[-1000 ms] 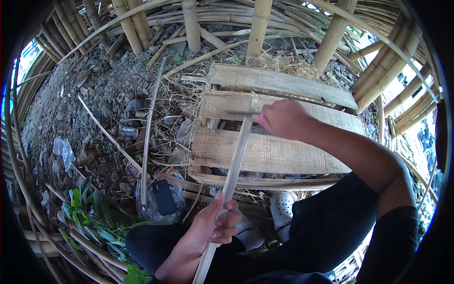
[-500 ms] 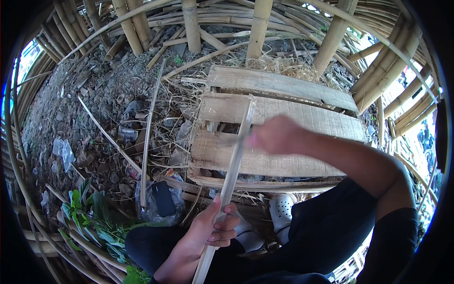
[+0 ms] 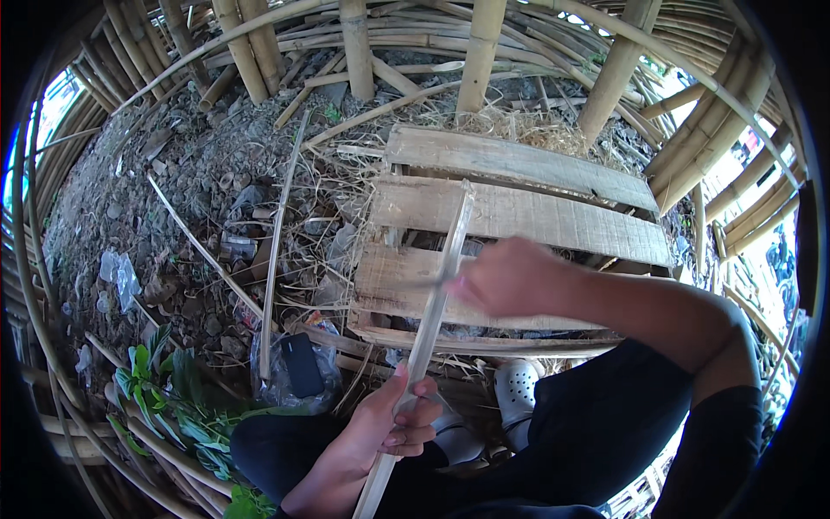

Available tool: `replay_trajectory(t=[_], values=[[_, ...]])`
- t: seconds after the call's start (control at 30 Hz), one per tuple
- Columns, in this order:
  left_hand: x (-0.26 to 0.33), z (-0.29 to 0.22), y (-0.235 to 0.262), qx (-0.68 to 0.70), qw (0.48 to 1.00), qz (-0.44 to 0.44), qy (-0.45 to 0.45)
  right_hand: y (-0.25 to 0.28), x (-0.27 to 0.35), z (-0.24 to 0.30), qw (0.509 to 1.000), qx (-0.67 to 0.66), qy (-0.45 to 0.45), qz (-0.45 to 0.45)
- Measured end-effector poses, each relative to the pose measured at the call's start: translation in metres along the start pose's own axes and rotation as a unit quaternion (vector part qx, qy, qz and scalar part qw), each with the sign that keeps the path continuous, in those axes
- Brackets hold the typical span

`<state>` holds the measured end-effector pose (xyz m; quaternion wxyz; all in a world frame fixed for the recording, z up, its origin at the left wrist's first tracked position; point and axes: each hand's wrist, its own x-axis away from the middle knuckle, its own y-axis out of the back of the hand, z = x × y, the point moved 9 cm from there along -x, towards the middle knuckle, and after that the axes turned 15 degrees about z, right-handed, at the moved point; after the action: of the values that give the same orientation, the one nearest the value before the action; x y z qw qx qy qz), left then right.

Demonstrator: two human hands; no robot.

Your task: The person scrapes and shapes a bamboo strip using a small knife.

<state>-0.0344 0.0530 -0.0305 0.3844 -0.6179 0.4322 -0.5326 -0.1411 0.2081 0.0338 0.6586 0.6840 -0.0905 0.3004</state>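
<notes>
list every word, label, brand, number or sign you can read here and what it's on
No readable text anywhere in view.
Small red-and-blue crumpled wrapper: any print is too small to read.
Flat black rectangular phone-like object: no lettering to make out.
Long pale split-bamboo strip in the left hand: none visible.
Thin dark blade at the right hand: too blurred to tell.

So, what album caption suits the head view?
Left hand holds a long, pale, woody strip; right hand holds a thin, blurred grey tool across it.
</notes>
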Motion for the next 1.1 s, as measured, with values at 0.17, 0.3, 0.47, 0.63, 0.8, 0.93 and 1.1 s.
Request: replay_trajectory(t=[0.17, 0.3, 0.47, 0.63, 0.8, 0.93, 1.1], values=[[-0.001, 0.000, -0.001, -0.014, 1.000, -0.009, 0.009, 0.010, -0.010, -0.083, 0.989, -0.009, -0.150, -0.012], [0.002, 0.000, 0.002, -0.020, 1.000, -0.007, 0.003, 0.004, -0.007, -0.029, 0.997, 0.060, -0.007, -0.043], [-0.002, 0.002, -0.003, -0.019, 1.000, -0.003, 0.009, 0.016, -0.006, -0.105, 0.987, -0.041, -0.148, -0.039], [0.001, 0.001, 0.000, -0.020, 1.000, 0.005, 0.006, 0.012, -0.002, -0.038, 0.999, 0.006, -0.025, -0.022], [-0.003, 0.003, 0.000, -0.023, 1.000, 0.007, 0.012, 0.020, -0.004, -0.103, 0.986, 0.038, -0.150, -0.061], [-0.001, 0.001, 0.000, -0.020, 1.000, 0.007, 0.003, 0.013, -0.011, -0.051, 0.998, 0.036, -0.046, -0.033], [-0.005, 0.001, -0.001, -0.043, 0.999, 0.017, 0.010, 0.037, 0.012, -0.122, 0.977, 0.004, -0.186, -0.108]])
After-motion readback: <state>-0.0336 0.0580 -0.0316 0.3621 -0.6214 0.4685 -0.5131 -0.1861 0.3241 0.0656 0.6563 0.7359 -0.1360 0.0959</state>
